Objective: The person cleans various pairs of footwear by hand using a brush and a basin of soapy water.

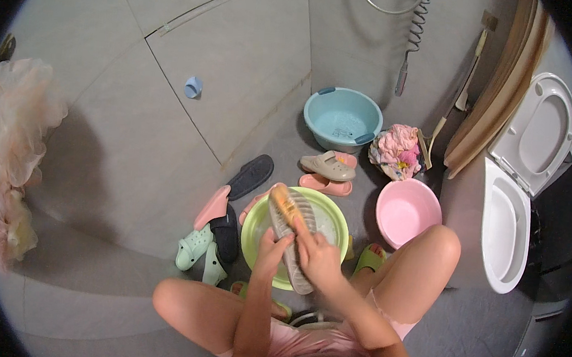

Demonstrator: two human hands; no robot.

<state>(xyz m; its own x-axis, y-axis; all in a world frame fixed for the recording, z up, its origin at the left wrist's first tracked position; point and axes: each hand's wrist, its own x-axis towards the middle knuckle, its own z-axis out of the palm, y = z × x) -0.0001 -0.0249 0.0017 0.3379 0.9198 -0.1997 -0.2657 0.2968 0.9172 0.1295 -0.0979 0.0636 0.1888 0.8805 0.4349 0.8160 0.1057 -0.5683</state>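
A grey-beige clog (299, 275), its ribbed sole turned up, is held over a lime-green basin (340, 217) with whitish liquid in it. My left hand (272, 253) grips the clog by its near side edge. In my right hand (319, 255) is a scrubbing brush (285, 204) with an orange-brown back, lying along the sole; its bristles are hidden and it looks slightly blurred. Left of the basin lie dark slippers (225, 234), a pink slipper (213, 207) and mint-green clogs (195, 248). Beyond it, a beige clog (327, 166) rests on pink slippers (325, 185).
A blue basin (342, 115) holding water stands by the wall, near a heap of pink cloth (398, 149). The pink basin (408, 212) is beside my right knee. Farther right are a toilet (506, 233) and a curtain (496, 93); mesh bath puffs (16, 125) hang at left.
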